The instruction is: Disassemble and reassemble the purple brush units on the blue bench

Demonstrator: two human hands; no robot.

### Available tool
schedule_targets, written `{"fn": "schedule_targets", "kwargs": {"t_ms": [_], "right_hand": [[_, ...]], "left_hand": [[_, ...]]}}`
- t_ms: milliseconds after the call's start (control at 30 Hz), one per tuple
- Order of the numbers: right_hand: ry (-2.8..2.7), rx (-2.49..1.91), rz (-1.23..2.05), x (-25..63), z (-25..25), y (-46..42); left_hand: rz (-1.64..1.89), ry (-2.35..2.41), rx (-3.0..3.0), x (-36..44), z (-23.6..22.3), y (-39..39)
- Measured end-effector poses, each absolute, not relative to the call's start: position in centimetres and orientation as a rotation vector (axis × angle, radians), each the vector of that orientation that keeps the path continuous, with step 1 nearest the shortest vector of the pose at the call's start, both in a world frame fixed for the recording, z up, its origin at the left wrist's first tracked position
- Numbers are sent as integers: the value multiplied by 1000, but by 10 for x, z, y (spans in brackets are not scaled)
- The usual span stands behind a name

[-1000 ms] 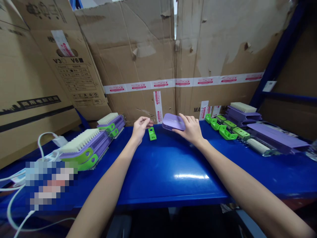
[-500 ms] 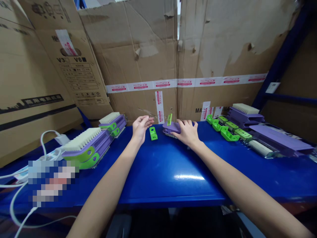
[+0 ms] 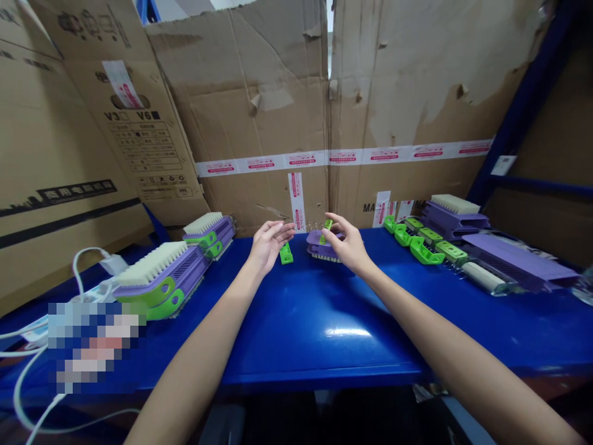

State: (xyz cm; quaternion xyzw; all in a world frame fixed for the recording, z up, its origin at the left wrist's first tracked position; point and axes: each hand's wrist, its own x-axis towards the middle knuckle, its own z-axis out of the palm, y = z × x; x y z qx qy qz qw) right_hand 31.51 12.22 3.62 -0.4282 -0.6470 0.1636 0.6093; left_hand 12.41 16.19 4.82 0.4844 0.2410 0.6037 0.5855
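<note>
Between my hands is a thin, see-through strip with small metal hooks and a bright green end piece. My left hand is closed in a pinch on the strip's left part; its fingers partly hide it. At the other end, my right hand has thumb and index finger closed on the green piece. Just below it, a purple brush body with pale bristles underneath lies on the table, partly behind my right hand. Near my left fingertips, a loose green bracket with holes lies on the blue table.
At left are stacked purple-and-green brushes, beside a white power strip with cables. Green brackets, purple bodies and a pale bristle block lie at right. Cardboard walls off the back.
My right hand has left the purple brush body and moved up onto the green end piece. My left hand has shifted slightly right, still holding the strip.
</note>
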Motion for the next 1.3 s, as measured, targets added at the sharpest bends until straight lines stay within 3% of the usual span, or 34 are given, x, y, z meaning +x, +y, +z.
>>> {"fn": "schedule_targets", "kwargs": {"t_ms": [233, 433, 567, 933, 1300], "right_hand": [[-1180, -911, 747, 319, 41, 125], [-1215, -900, 724, 318, 41, 125], [-1326, -885, 567, 316, 40, 124], [-1800, -827, -288, 317, 50, 102], [-1614, -1084, -521, 349, 68, 73]], "left_hand": [[1436, 668, 1653, 135, 45, 155], [1409, 843, 1789, 139, 46, 149], [1325, 828, 1662, 134, 49, 150], [1142, 825, 1126, 130, 51, 157], [1186, 892, 1076, 126, 49, 159]]}}
